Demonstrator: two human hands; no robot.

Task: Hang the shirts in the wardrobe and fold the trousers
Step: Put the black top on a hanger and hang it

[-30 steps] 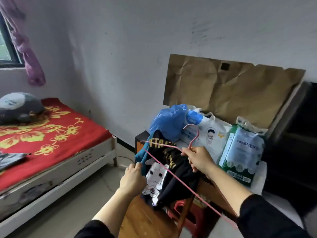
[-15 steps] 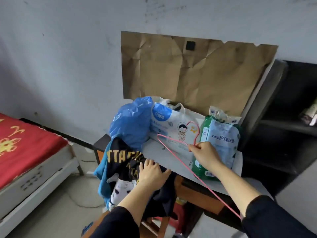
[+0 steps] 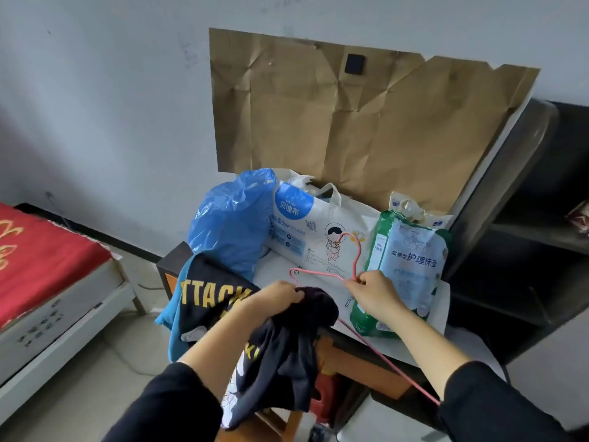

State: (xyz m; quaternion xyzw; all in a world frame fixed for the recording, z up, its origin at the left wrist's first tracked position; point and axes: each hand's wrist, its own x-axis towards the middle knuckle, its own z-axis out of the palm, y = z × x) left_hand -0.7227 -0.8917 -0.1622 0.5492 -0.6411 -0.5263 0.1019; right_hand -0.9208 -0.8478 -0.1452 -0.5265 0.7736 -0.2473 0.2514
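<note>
head view looks down on the left hand (image 3: pixel 274 298) bunched tight around the dark fabric of a black t-shirt (image 3: pixel 280 352) with yellow lettering and a white cartoon print, while the right hand (image 3: pixel 371 290) pinches the neck of a pink wire hanger (image 3: pixel 322 273) just under its hook. half a second ago the left hand lay flat on top of the shirt, low on the pile; now it has gathered a fistful and lifted it up to the hanger's left shoulder, so cloth and wire touch or nearly touch there. the hanger itself has tipped lower, its long bar running down past the right sleeve toward the bottom of the picture. that reads as the start of threading the hanger into the shirt, though whether the wire tip is already inside the collar cannot be told, since the bunched cloth hides it. the shirt hangs over the edge of a low table (image 3: pixel 347 301), with a teal garment (image 3: pixel 173 317) beneath it, a blue plastic bag (image 3: pixel 232 224), a white diaper pack (image 3: pixel 318 231) and a green bed-pad pack (image 3: pixel 411 260) behind. the dark shelving (image 3: pixel 526 250) at right may be the wardrobe; nothing hangs there yet, so the task looks early.
</note>
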